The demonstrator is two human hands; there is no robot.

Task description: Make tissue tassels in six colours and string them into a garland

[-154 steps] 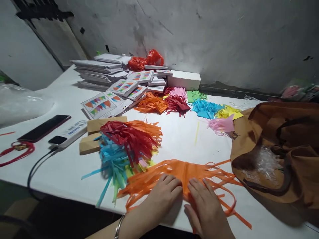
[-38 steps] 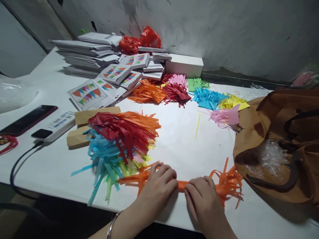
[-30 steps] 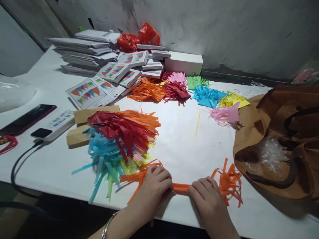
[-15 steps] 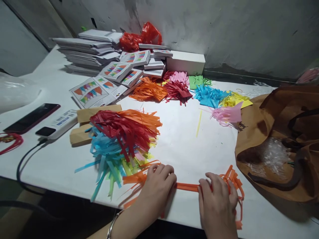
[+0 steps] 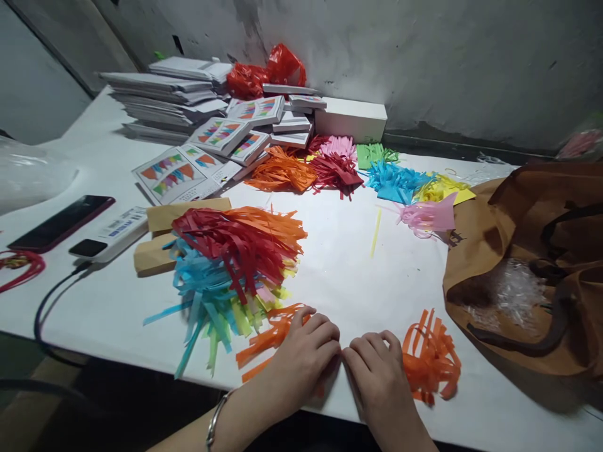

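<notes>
An orange fringed paper tassel (image 5: 431, 364) lies flat at the front of the table, its cut strips spreading out on both sides. My left hand (image 5: 306, 351), with a silver bangle on the wrist, is closed over its rolled middle. Close beside it, my right hand (image 5: 379, 370) also has its fingers curled on the roll, the two thumbs nearly meeting. Both hands hide the middle of the tassel. Left of my left hand a pile of fringed paper rests, with a red bunch (image 5: 230, 245) on top and blue strips (image 5: 202, 282) beneath.
Along the back lie several fringed bunches, among them blue (image 5: 398, 179), orange (image 5: 282, 171) and pink (image 5: 431, 216). Printed cards (image 5: 172, 172) and paper stacks (image 5: 160, 94) stand back left. A brown bag (image 5: 485, 251) sits right; a phone (image 5: 61, 223) and power bank (image 5: 110, 235) lie left.
My right hand has moved left along the orange roll, up to my left hand. The roll's stretch between them is now covered, and the right-hand fringe lies more exposed.
</notes>
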